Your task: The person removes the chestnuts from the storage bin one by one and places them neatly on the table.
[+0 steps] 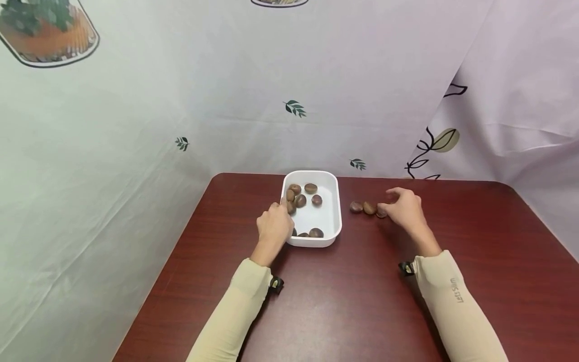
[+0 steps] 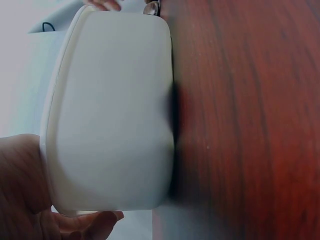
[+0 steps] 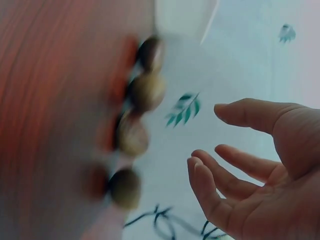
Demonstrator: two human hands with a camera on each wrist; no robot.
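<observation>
A white rectangular container [image 1: 324, 215] stands at the back middle of the table with several brown chestnuts [image 1: 300, 201] inside. My left hand [image 1: 275, 222] grips its near left side; in the left wrist view, the fingers curl round the container's end. To the right of the container, a row of chestnuts [image 1: 369, 208] lies on the table. Just over the row's right end hovers my right hand [image 1: 405, 208], thumb and fingers spread apart. The right wrist view shows nothing between those fingers, with several chestnuts [image 3: 147, 92] beside them, blurred.
The dark red wooden table [image 1: 344, 301] reaches back to a pale hanging cloth [image 1: 253, 146] printed with leaves. Another stretch of cloth [image 1: 113, 201] runs along the left side. Both forearms in cream sleeves extend over the table's near part.
</observation>
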